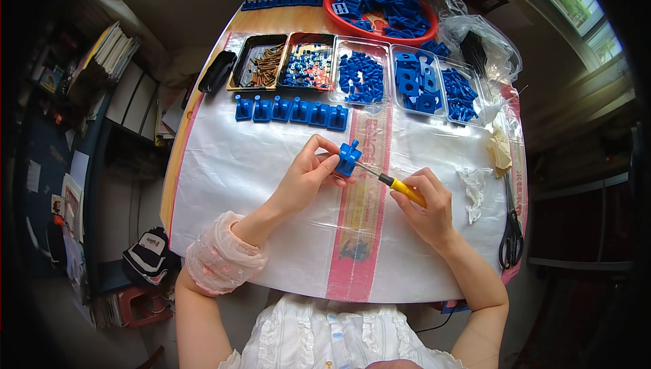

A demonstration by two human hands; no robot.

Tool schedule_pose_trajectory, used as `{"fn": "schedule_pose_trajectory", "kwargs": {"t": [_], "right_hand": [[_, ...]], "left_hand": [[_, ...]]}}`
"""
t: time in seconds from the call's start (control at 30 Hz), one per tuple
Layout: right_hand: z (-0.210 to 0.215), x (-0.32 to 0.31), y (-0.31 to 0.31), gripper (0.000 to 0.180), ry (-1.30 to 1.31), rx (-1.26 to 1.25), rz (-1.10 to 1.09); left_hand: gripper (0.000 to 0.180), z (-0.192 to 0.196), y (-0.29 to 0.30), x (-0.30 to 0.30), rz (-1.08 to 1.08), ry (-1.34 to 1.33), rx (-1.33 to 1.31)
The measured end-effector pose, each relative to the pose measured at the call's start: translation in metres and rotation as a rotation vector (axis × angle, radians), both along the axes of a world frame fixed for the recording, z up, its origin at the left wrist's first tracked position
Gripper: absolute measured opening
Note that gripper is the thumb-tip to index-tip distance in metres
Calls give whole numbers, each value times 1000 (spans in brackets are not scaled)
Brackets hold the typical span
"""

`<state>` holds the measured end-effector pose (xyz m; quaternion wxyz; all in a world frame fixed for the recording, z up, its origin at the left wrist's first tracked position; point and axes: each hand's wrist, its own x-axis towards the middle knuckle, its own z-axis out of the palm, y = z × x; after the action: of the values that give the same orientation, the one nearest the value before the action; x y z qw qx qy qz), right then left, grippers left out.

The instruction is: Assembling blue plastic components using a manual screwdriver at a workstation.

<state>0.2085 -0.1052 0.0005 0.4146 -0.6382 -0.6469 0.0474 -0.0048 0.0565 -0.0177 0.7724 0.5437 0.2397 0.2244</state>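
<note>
while the left hand (308, 172) pinches the blue part (348, 159), the screwdriver (393, 183) touches it

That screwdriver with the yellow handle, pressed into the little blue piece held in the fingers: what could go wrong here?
The screwdriver in the right hand points at the blue plastic part, pinched in the left hand above the table; a slip could jab the fingers beside it. Nothing braces the part, so it might twist or drop. A dropped screw could be lost on the white sheet.
</note>
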Motion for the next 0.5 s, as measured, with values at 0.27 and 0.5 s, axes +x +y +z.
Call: {"fn": "schedule_pose_trajectory", "kwargs": {"t": [0.27,0.5], "right_hand": [[-1,3,-2,17,-48,-49,-8],[-1,3,-2,17,2,-67,4]], "left_hand": [[14,0,-1,0,2,-1,-7],[13,-1,-1,1,-7,-1,-3]]}}
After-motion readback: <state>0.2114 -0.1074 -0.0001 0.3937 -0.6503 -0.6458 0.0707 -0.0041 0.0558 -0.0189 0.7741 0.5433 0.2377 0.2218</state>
